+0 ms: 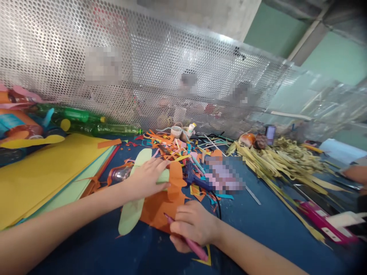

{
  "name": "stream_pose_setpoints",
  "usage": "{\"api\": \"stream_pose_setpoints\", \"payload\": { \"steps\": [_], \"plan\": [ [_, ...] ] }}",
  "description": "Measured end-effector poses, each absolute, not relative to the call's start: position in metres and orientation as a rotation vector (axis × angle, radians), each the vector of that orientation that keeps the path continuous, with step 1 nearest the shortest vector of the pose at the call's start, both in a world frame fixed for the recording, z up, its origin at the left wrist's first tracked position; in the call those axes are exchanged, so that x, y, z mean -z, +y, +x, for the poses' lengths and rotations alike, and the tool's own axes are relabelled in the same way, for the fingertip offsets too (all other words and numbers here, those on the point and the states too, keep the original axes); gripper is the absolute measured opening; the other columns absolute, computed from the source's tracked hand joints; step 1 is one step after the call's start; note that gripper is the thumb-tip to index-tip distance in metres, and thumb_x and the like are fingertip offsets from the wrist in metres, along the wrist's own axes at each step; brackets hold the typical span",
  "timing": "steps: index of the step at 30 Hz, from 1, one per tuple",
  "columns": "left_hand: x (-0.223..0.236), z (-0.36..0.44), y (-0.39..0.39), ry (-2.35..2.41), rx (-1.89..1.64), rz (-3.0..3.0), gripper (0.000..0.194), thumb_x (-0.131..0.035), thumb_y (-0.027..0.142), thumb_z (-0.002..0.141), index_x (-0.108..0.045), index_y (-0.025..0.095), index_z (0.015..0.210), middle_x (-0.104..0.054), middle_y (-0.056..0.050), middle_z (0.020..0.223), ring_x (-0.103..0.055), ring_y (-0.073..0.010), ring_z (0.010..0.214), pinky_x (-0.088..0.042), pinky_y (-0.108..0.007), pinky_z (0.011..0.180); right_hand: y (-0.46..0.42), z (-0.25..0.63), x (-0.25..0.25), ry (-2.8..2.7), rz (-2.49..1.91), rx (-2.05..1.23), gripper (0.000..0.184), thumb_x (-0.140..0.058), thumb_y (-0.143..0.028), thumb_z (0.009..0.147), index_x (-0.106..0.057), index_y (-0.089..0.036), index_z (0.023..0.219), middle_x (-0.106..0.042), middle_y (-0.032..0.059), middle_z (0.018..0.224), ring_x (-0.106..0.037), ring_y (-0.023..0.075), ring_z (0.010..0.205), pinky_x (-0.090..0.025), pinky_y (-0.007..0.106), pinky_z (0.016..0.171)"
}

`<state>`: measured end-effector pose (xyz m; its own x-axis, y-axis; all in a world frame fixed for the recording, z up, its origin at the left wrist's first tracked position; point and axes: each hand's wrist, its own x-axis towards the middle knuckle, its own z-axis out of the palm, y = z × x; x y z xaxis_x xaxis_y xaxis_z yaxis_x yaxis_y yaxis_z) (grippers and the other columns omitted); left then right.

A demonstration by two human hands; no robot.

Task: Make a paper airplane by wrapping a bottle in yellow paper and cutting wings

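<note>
My left hand (149,175) lies flat, fingers stretched, over a pale green paper cutout (130,217) with long rounded ends. Beneath the cutout is a sheet of orange paper (156,212). An orange paper shape (175,177) with a rounded end lies just past my left fingertips. My right hand (196,225) is closed around a pink pen (197,249), its tip close to the orange sheet; whether it touches I cannot tell. Just beyond sits a dark blue glue gun (197,179). Partly behind my left wrist is a clear plastic bottle (120,174) with orange paper strips.
Paper scraps (169,145) are heaped in the middle. Stacked coloured paper (54,168) and green bottles (114,129) lie left. At right are dried leaf strips (275,164), a pink power strip (327,225) and another person's hand (355,173). A perforated metal screen (160,65) stands behind.
</note>
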<state>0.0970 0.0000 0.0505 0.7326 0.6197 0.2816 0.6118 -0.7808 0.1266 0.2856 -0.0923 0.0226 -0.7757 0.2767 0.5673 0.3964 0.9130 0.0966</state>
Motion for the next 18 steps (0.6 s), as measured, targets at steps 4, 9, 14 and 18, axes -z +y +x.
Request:
{"api": "stream_pose_setpoints", "payload": {
  "steps": [4,9,14,18],
  "plan": [
    [-0.05,0.094,-0.006,0.987,-0.491,2.967,0.06,-0.062,0.041,0.08,-0.04,0.014,0.13,-0.05,-0.014,0.131,-0.042,-0.0283,0.125,-0.03,-0.043,0.106,-0.096,0.286,-0.022,-2.507,-0.457,0.347,0.007,-0.051,-0.026,0.077,-0.051,-0.022,0.072,-0.046,-0.0068,0.049,-0.043,0.0097,0.044,-0.024,0.026,0.04],
    [-0.052,0.093,-0.003,0.934,-0.366,2.992,0.069,-0.066,0.038,0.075,-0.035,0.015,0.133,-0.053,-0.012,0.128,-0.044,-0.0296,0.118,-0.035,-0.042,0.1,-0.098,0.289,-0.025,-2.473,-0.393,0.446,0.014,-0.045,-0.028,0.083,-0.053,-0.022,0.072,-0.043,-0.007,0.047,-0.04,0.0098,0.042,-0.024,0.025,0.037],
    [-0.058,0.095,0.004,0.874,-0.315,3.086,0.071,-0.058,0.017,0.074,-0.027,0.013,0.138,-0.055,-0.014,0.123,-0.047,-0.0281,0.113,-0.04,-0.039,0.092,-0.097,0.299,-0.025,-2.257,-0.279,0.433,0.011,-0.044,-0.027,0.086,-0.053,-0.024,0.081,-0.049,-0.0043,0.053,-0.048,0.0126,0.049,-0.038,0.026,0.043],
    [-0.071,0.09,0.011,0.738,-0.323,3.218,0.077,-0.05,0.0,0.069,-0.027,0.017,0.141,-0.062,-0.011,0.111,-0.049,-0.0271,0.112,-0.037,-0.04,0.094,-0.095,0.306,-0.017,-2.013,-0.524,0.314,0.007,-0.051,-0.025,0.083,-0.05,-0.025,0.09,-0.049,-0.0015,0.064,-0.053,0.0161,0.061,-0.047,0.03,0.054]
  ]
}}
